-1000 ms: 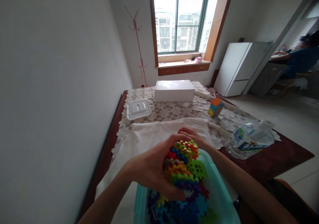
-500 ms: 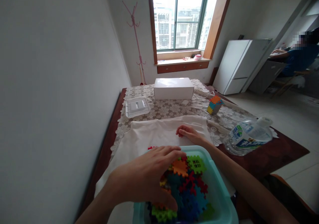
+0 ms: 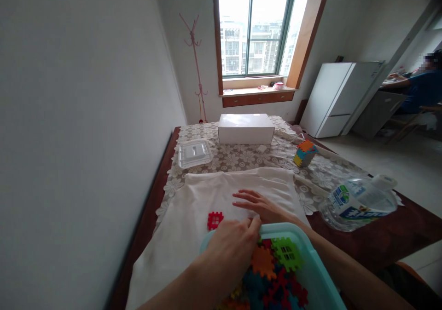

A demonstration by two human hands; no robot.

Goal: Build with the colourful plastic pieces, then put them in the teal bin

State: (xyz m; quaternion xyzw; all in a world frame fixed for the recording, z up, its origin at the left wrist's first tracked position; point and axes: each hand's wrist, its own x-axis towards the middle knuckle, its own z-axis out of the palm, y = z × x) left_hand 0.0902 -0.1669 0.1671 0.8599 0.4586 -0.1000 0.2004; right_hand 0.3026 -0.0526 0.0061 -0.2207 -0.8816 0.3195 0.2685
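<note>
My left hand is at the far rim of a light turquoise bin, its fingers curled together close to the white cloth. What they hold, if anything, is hidden. Past the bin, my right hand lies on the cloth, fingers stretched out and spread. A red window-shaped interlocking piece lies on the cloth left of my hands. Inside the bin are several plastic interlocking pieces, among them a green window piece and an orange piece; my left forearm covers part of them.
On the lace tablecloth stand a white box, a clear plastic lid, a small cube of coloured pieces and a large clear bottle lying at the right. A wall runs along the left. A person in blue sits far right.
My left hand has moved from over the pieces to the bin's far rim, its fingers closing. My right hand's fingers have straightened and spread on the cloth. The view has tilted up slightly.
</note>
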